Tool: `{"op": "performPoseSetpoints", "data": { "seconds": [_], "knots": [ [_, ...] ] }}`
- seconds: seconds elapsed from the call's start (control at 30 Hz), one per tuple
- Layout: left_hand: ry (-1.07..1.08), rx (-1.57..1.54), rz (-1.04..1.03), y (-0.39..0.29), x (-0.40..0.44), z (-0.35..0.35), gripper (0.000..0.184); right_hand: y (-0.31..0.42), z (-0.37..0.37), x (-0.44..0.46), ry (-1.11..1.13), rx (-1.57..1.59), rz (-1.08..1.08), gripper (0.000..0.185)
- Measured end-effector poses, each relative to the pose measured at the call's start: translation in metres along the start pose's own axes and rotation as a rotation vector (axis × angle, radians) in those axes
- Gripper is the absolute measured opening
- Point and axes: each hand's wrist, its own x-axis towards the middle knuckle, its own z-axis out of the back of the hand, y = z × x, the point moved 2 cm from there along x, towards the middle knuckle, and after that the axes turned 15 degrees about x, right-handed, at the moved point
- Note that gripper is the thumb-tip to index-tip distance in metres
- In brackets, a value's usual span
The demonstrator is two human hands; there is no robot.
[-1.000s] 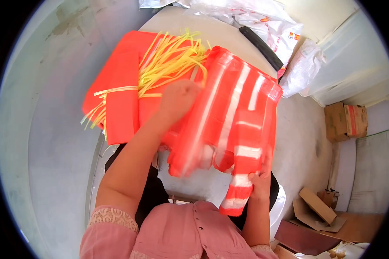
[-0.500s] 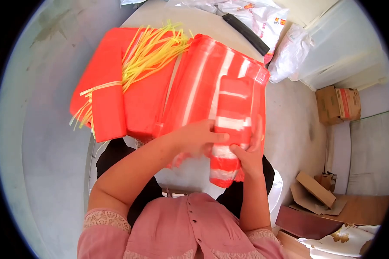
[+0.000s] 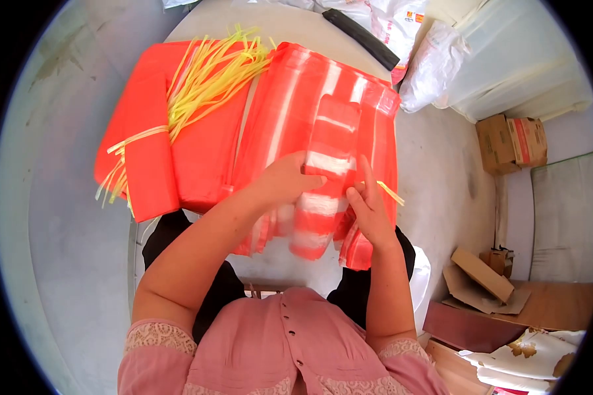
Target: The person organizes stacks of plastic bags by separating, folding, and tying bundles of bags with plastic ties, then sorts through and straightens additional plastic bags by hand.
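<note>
A long folded bundle of red-and-white striped plastic bags (image 3: pixel 331 164) lies over a wider stack of the same striped bags (image 3: pixel 286 99). My left hand (image 3: pixel 285 179) grips the bundle's left side, thumb across the front and the other fingers mostly hidden. On the right edge, my right hand (image 3: pixel 371 212) holds it with the thumb in front and the index finger stretched upward. A yellow strip end (image 3: pixel 391 193) sticks out to the right of that hand; the rest is hidden. Lower bag ends (image 3: pixel 357 249) hang toward my lap.
To the left lie plain red plastic bags (image 3: pixel 207 158), a red folded bundle tied with yellow strip (image 3: pixel 150 174), and a heap of yellow strips (image 3: pixel 211 85). A black bar (image 3: pixel 361 39) and white sacks (image 3: pixel 435 66) are at the back. Cardboard boxes (image 3: pixel 501 145) stand right.
The view has shifted slightly. The folded striped bundle and both hands have moved up and left in view. A yellow strip end now shows beside my right hand.
</note>
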Motion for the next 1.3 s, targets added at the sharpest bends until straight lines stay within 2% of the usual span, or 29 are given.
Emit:
{"op": "performPoseSetpoints", "data": {
  "seconds": [0.13, 0.27, 0.33, 0.43, 0.53, 0.63, 0.77, 0.87, 0.93, 1.07, 1.17, 1.27, 1.3],
  "knots": [
    [-0.093, 0.177, 0.049, 0.004, 0.006, 0.005, 0.04, -0.002, 0.005, -0.003, 0.006, -0.189, 0.054, 0.062],
    [-0.157, 0.404, 0.008, 0.004, 0.003, 0.005, 0.054, 0.006, 0.01, -0.011, -0.026, -0.522, 0.149, 0.047],
    [-0.209, 0.461, -0.022, 0.0, -0.002, 0.003, 0.059, 0.012, 0.013, -0.013, 0.004, -0.589, 0.205, 0.046],
    [-0.173, 0.448, -0.056, -0.003, -0.003, 0.0, 0.062, 0.011, 0.017, -0.008, 0.013, -0.658, 0.268, 0.041],
    [-0.156, 0.354, -0.011, -0.01, -0.006, 0.001, 0.062, 0.011, 0.018, 0.004, -0.001, -0.65, 0.334, 0.035],
    [-0.24, 0.383, -0.086, -0.006, 0.002, 0.009, 0.064, 0.018, 0.015, 0.013, -0.029, -0.638, 0.37, 0.03],
    [-0.27, 0.602, -0.073, -0.024, -0.012, 0.011, 0.056, 0.007, 0.026, 0.013, -0.072, -0.842, 0.396, 0.028],
    [-0.271, 0.74, -0.09, -0.026, -0.015, 0.014, 0.047, -0.003, 0.042, 0.004, -0.129, -0.93, 0.394, 0.026],
    [-0.334, 0.83, -0.162, -0.014, -0.01, 0.015, 0.04, -0.003, 0.057, -0.004, -0.165, -0.939, 0.287, 0.024],
    [-0.299, 0.879, -0.175, -0.005, -0.004, 0.023, 0.037, 0.002, 0.078, -0.021, -0.244, -0.982, 0.154, 0.018],
    [-0.255, 0.932, -0.159, -0.01, -0.007, 0.026, 0.038, 0.012, 0.082, -0.037, -0.124, -1.173, -0.081, 0.014],
    [-0.232, 0.925, -0.134, -0.018, -0.014, 0.025, 0.041, 0.038, 0.064, -0.051, 0.005, -1.114, -0.027, 0.015],
    [-0.232, 0.912, -0.12, -0.018, -0.014, 0.021, 0.043, 0.039, 0.061, -0.052, -0.021, -1.025, 0.081, 0.016]
  ]
}}
